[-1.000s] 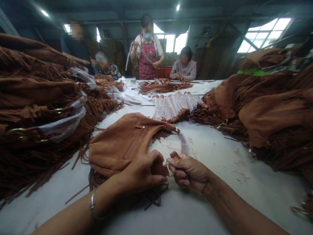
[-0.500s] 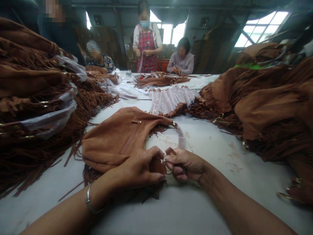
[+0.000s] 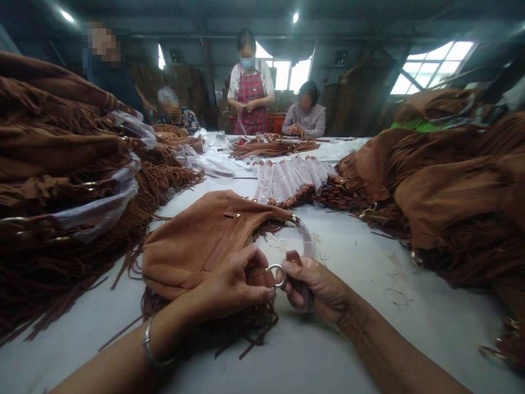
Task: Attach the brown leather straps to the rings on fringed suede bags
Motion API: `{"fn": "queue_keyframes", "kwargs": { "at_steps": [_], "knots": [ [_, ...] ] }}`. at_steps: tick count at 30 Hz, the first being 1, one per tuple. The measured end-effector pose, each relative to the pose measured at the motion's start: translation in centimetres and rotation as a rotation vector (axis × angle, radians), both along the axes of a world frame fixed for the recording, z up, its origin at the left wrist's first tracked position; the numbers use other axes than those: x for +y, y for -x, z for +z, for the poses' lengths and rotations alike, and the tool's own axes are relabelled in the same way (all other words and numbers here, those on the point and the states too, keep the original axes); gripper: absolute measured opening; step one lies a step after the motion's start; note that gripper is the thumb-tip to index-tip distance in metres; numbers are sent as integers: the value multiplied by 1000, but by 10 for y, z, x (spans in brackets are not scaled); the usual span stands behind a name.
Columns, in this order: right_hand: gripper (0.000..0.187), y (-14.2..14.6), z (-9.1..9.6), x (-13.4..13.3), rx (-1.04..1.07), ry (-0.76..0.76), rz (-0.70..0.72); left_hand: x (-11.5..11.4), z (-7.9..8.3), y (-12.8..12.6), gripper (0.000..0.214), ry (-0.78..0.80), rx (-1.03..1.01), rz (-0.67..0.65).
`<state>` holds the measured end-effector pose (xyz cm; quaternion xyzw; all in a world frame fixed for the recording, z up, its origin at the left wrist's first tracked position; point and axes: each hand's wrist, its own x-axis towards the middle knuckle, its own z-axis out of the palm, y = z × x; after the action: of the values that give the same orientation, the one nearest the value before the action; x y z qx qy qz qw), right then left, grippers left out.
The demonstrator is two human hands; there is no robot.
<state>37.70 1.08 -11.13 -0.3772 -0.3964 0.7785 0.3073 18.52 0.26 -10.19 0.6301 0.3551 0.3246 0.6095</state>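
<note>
A brown suede handbag [image 3: 188,241] with a zip pocket and fringe lies on the white table before me. My left hand [image 3: 238,276] is closed on the bag's near tab, beside a round metal ring [image 3: 277,275] that hangs at the tab's end. My right hand [image 3: 318,282] pinches the end of a plastic-wrapped strap [image 3: 304,295] right beside the ring; its brown leather tip [image 3: 293,257] sticks up above the fingers. The strap curves away to the bag's far corner, where a metal fitting [image 3: 294,219] joins it. Whether the strap end touches the ring is hard to tell.
Fringed brown bags are piled high at the left [image 3: 61,148] and right [image 3: 447,191]. A row of plastic-wrapped straps [image 3: 287,178] lies beyond my bag. Several people are across the table, one in a checked apron [image 3: 251,104]. Brown scraps [image 3: 400,284] litter the tabletop.
The ring now shows whole between my hands, where the fingers partly covered it before. My right hand has shifted slightly right, with more of the strap end visible. The view has tilted upward.
</note>
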Motion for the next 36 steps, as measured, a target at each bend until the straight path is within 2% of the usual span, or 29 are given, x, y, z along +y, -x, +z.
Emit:
{"fn": "queue_keyframes", "kwargs": {
  "at_steps": [6,12,19,24,28,33,36],
  "knots": [
    [33,1,-2,1,50,-48,7,2,-2,0,35,21,9,27],
    [34,2,-2,0,38,-68,-8,1,-2,-2,34,63,-69,9],
    [37,0,1,0,-11,16,49,-4,4,-2,25,-200,265,-15],
    [36,-5,4,3,-109,-64,90,-3,8,0,22,-308,318,-24],
    [33,-15,7,8,-141,-145,181,-3,9,0,19,-271,288,-30],
    [32,-19,5,12,-79,-127,74,0,7,1,21,-178,232,-49],
    [33,-14,2,11,-80,-102,75,5,7,0,21,-202,289,-81]
  ]
}}
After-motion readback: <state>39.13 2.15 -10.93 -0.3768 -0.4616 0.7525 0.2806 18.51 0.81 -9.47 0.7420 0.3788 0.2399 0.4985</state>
